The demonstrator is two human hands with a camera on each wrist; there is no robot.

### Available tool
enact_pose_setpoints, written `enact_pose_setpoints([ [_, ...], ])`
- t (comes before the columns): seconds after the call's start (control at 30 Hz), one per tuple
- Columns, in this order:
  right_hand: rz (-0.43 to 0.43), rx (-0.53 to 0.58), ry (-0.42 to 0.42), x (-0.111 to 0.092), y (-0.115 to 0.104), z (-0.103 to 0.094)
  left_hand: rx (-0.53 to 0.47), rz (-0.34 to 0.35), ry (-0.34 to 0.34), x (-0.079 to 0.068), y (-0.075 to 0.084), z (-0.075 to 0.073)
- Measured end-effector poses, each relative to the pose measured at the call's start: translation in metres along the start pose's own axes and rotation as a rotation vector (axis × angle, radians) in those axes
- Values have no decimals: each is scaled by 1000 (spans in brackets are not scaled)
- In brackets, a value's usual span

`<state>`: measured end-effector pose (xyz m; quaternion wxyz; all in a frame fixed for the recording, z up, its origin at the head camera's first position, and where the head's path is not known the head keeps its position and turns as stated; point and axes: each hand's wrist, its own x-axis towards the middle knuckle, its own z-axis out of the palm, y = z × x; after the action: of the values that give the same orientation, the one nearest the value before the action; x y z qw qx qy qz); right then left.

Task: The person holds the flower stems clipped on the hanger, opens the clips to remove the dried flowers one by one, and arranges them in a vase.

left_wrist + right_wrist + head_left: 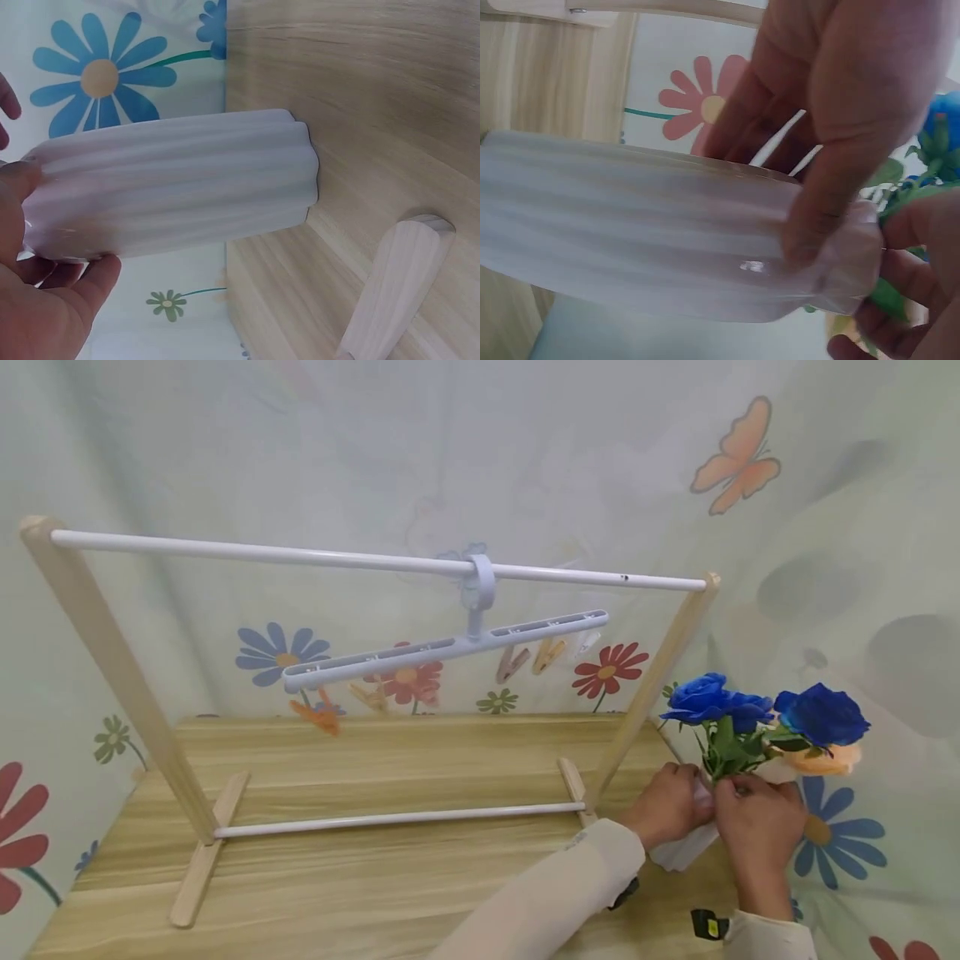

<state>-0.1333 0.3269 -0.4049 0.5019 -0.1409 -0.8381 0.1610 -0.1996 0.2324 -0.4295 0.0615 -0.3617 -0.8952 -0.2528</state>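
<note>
A white ribbed vase stands at the table's right end, with artificial blue roses and a peach-coloured flower over its mouth. My left hand grips the vase near its neck; in the left wrist view, thumb and fingers lie on opposite sides of the ribbed wall. At the mouth, my right hand pinches the green stems just below the leaves. In the right wrist view, its fingertips are right at the wavy rim, partly hiding the stems.
Left of the vase stands a wooden rack with a white top bar and a lower bar. From the top bar hangs a pale blue hanger with several coloured clothespins. A flower-printed curtain surrounds the wooden table.
</note>
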Motion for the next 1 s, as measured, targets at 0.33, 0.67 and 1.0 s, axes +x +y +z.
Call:
enact_pose_setpoints([
  [0.33,286,62,-139,13,-22,-28,-20,68,47,4,-5,-3],
  [0.67,313,120,62,24,-36,-37,-48,-44,-52,12,2,-7],
  [1.0,261,160,-11,-7,-36,-35,-160,12,-55,-3,-7,-5],
])
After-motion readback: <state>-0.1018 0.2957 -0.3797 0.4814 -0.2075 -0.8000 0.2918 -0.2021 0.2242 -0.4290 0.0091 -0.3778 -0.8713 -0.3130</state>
